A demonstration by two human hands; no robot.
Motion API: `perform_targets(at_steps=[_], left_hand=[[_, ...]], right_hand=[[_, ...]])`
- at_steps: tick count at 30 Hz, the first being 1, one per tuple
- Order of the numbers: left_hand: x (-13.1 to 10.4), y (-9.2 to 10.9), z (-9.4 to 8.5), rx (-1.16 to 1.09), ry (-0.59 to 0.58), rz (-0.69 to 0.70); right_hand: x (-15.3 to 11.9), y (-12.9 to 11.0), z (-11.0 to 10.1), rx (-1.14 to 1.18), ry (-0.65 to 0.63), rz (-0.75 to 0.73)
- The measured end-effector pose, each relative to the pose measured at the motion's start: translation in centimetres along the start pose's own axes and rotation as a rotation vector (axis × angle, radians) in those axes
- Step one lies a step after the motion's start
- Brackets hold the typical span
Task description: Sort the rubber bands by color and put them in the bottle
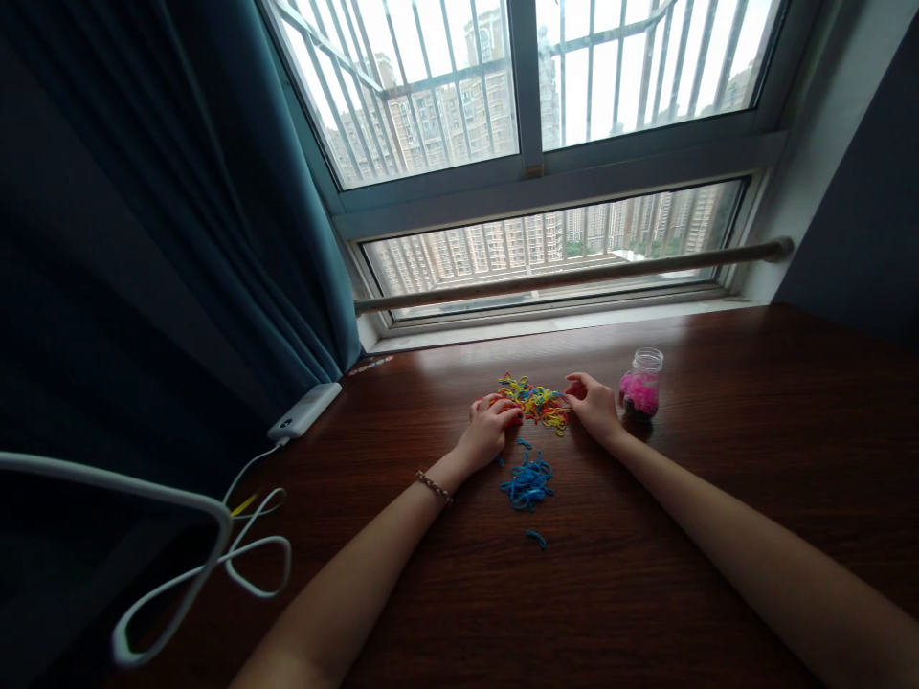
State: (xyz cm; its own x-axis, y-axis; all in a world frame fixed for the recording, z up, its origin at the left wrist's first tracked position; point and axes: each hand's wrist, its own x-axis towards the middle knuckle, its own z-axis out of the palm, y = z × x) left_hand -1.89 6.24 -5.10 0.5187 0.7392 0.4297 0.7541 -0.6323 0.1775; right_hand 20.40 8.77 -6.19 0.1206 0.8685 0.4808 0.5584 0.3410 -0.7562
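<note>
A loose pile of small rubber bands (533, 397), mixed yellow, red and blue, lies on the brown wooden table. At its left edge my left hand (492, 423) rests with bent fingers apart, touching red bands. My right hand (590, 402) is at the right edge, thumb and forefinger drawn together beside a bit of blue; whatever is between them is too small to tell. Closer to me is a separate heap of blue rubber bands (527, 483), with one blue band (536, 539) lying alone in front of it.
Right of my right hand stands an open clear jar (648, 359) with pink and dark bands inside. A white power strip (305, 411) and its looping white cable (215, 536) are on the left, by a blue curtain (287, 239). A barred window is behind the table.
</note>
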Motion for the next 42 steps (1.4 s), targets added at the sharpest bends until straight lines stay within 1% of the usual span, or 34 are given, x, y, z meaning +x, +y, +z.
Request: perform_targets(at_steps=[5, 12, 15, 17, 19, 21, 22, 25, 27, 28, 29, 31, 35, 37, 39, 42], left_hand=[[-0.1, -0.4, 0.1, -0.016, 0.02, 0.027], [0.1, -0.5, -0.1, -0.095, 0.174, 0.034], [0.0, -0.6, -0.2, -0.135, 0.212, 0.006], [-0.1, -0.7, -0.1, -0.138, 0.225, -0.019], [-0.1, -0.7, -0.1, -0.134, 0.239, -0.035], [-0.1, -0.8, 0.0, -0.138, 0.26, -0.038], [-0.1, -0.8, 0.1, -0.142, 0.266, -0.034], [-0.1, -0.7, 0.0, -0.152, 0.26, -0.02], [0.0, -0.6, -0.2, -0.157, 0.25, -0.018], [0.0, -0.5, -0.2, -0.16, 0.25, -0.018], [0.0, -0.4, -0.3, -0.164, 0.25, -0.017], [0.0, -0.3, -0.4, -0.169, 0.252, -0.014], [0.0, -0.2, -0.5, -0.169, 0.248, -0.007], [-0.1, -0.2, -0.5, -0.177, 0.241, 0.008], [-0.2, -0.2, -0.5, -0.196, 0.231, 0.033], [-0.3, 0.0, -0.8, -0.234, 0.224, 0.107]], right_hand=[[-0.1, 0.0, 0.1, 0.089, 0.03, -0.045], [-0.1, -0.2, 0.0, 0.075, 0.055, -0.045], [-0.3, -0.7, 0.1, 0.057, 0.079, -0.064], [-0.8, -1.6, 0.4, 0.042, 0.08, -0.113], [-1.7, -2.9, 0.8, 0.027, 0.052, -0.221], [-2.9, -4.4, 1.0, -0.001, -0.02, -0.4], [-3.5, -5.1, 1.1, -0.032, -0.073, -0.508], [-4.9, -6.9, 1.0, -0.171, -0.298, -0.847], [-5.4, -7.5, 0.8, -0.222, -0.395, -0.978], [-5.5, -7.6, 0.7, -0.228, -0.417, -1.0], [-5.5, -7.6, 0.7, -0.224, -0.421, -0.996], [-5.2, -7.1, 0.8, -0.195, -0.38, -0.915], [-3.8, -5.0, 1.4, -0.089, -0.165, -0.584], [-2.9, -3.8, 1.5, -0.068, -0.079, -0.446], [-2.0, -2.7, 1.5, -0.079, -0.048, -0.359], [-0.9, -1.4, 1.2, -0.115, -0.045, -0.287]])
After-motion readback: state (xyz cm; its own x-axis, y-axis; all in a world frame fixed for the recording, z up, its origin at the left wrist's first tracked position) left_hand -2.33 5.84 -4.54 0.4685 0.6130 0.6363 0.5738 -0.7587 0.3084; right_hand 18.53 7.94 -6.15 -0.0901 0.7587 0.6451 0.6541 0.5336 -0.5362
